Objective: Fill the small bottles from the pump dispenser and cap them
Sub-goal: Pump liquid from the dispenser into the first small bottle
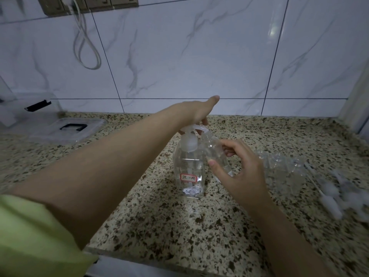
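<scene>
The right hand [240,172] grips one small clear bottle [214,150], tilted, its mouth under the spout of the one pump dispenser [189,166]. The left hand [196,111] presses the pump head, thumb straight. About three more uncapped bottles [279,166] stand just right on the counter [179,226]; the white caps [335,194] beyond are too blurred to count.

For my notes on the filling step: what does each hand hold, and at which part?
The right hand holds a small bottle by its body. The left hand presses the pump top.

clear lidded box [65,127] on granite counter [179,226], cable [87,47] hanging on tiles.
</scene>
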A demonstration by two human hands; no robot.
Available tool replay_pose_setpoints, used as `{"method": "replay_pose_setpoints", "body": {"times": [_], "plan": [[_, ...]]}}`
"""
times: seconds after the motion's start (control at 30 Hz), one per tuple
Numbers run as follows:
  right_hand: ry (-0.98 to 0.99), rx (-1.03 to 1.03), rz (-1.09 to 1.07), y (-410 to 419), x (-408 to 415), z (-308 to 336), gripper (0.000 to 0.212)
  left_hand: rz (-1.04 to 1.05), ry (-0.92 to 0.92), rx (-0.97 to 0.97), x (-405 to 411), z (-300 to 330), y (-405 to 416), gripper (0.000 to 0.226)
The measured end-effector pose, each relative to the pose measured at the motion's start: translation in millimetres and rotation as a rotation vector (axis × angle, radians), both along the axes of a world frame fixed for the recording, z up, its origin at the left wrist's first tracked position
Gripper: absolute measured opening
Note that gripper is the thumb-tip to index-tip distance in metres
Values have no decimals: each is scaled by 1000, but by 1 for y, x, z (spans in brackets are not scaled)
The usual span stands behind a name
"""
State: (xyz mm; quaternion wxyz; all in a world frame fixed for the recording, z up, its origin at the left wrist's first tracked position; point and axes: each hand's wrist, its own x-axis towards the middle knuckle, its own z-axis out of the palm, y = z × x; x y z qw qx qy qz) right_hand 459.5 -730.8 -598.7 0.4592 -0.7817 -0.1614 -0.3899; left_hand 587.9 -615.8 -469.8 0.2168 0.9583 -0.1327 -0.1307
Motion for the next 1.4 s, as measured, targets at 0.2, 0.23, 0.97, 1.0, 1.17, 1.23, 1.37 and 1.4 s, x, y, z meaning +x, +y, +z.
{"method": "replay_pose_setpoints", "body": {"times": [0.2,0.23,0.97,1.0,1.17,1.23,1.37,1.4], "plan": [[3,-7,7,-1,1,-1,40,15,6,22,-2,0,0,89],[2,-7,5,-1,1,-2,40,12,-6,13,-2,0,0,89],[2,1,3,-2,1,-1,36,36,116,-46,-4,-1,1,88],[-6,-8,1,-1,1,-1,35,34,121,-54,-4,-2,1,88],[0,-5,5,-2,1,-2,38,36,89,-54,-6,-1,1,88],[-1,-20,-2,-3,0,-2,37,30,79,-22,-5,-2,0,89],[-9,-18,0,-1,1,0,37,39,22,-37,-5,-1,0,87],[-9,-24,-2,-1,1,0,38,43,36,-37,-5,-1,0,87]]}}
